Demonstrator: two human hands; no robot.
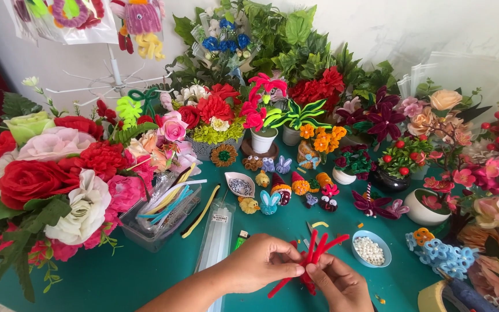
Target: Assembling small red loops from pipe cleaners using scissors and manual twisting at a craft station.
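My left hand [261, 263] and my right hand [337, 284] meet near the bottom middle of the head view, over a teal table [140, 271]. Between their fingertips they pinch a bundle of red pipe cleaners [314, 254]. The red stems fan upward to the right, and one end sticks out low to the left. A small blue bowl of white beads [371, 249] sits just right of the hands. A clear bag of long sticks [217, 237] lies just left of my left wrist, with a green lighter [241, 238] beside it.
A big bouquet of fake roses [47, 173] fills the left. A clear box of coloured pipe cleaners [160, 211] stands next to it. Small pipe-cleaner figures [278, 193], potted fake flowers [261, 124] and greenery crowd the back. Blue pipe-cleaner curls [443, 254] lie right.
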